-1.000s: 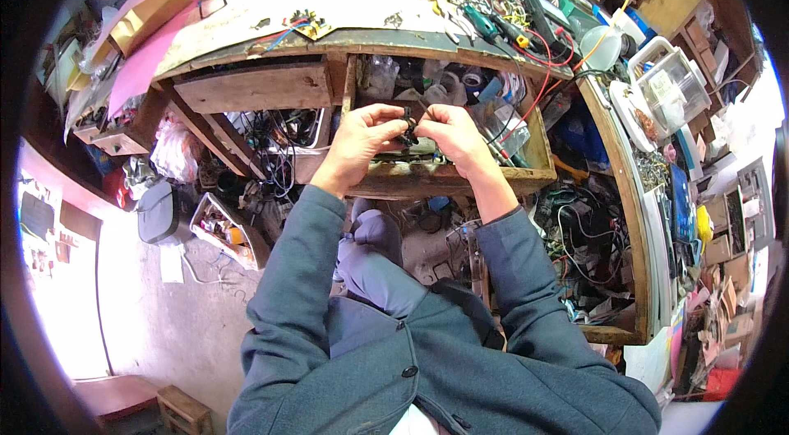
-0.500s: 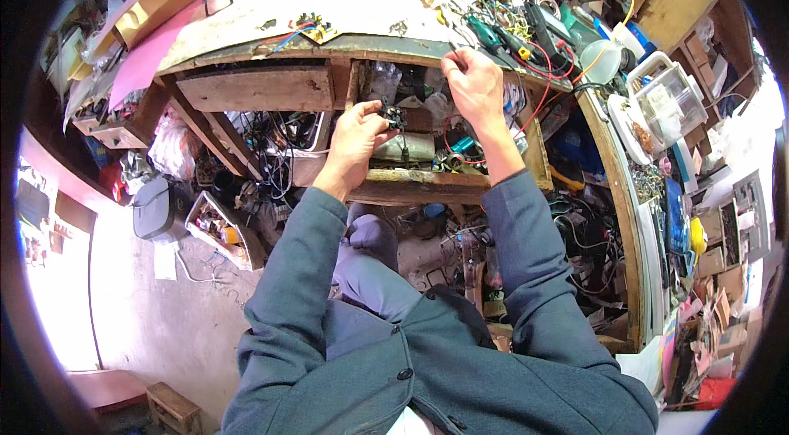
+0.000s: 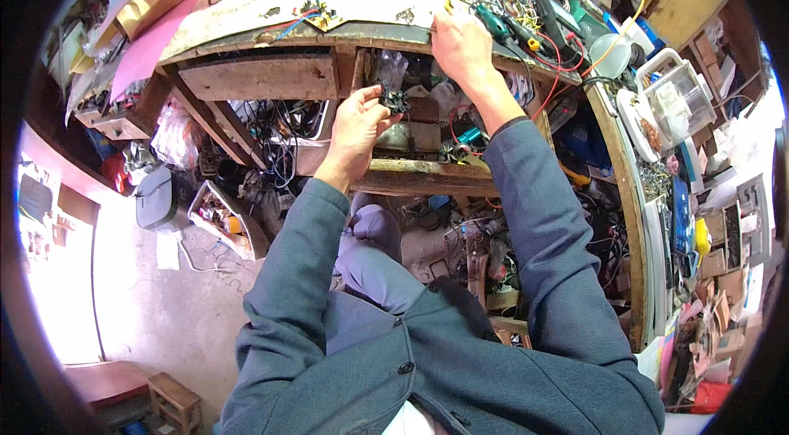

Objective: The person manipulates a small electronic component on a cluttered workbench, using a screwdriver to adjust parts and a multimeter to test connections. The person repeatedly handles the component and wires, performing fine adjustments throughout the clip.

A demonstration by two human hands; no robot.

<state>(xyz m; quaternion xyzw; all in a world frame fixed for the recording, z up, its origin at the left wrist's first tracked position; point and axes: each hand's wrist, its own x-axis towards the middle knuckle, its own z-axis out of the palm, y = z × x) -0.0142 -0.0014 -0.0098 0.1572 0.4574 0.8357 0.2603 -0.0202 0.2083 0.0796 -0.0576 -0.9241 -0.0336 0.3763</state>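
Observation:
My left hand (image 3: pixel 358 129) is closed in a pinch on a small black part with fine uneven edges (image 3: pixel 394 100), over the open drawer space of the bench. Its exact kind is too small to make out. My right hand (image 3: pixel 462 42) reaches over the bench's front edge, fingers bent together at the bright worktop (image 3: pixel 362 3). What those fingertips hold, if anything, is lost in glare. Just right of them lies a green-handled tool (image 3: pixel 491 22) among cables. A small circuit board with coloured wires (image 3: pixel 312 16) rests farther left on the worktop.
Below my hands, the drawer (image 3: pixel 427 174) holds wires, plastic bags and a teal cylinder (image 3: pixel 470 136). Red leads (image 3: pixel 559 65) trail over the right corner. Clear plastic containers (image 3: pixel 678 98) stand at right. A box of odds and ends (image 3: pixel 226 221) sits on the floor at left.
My right hand has moved forward and slightly left, from the bench's front edge onto the worktop. My left hand has risen slightly, and the black part shows more fully.

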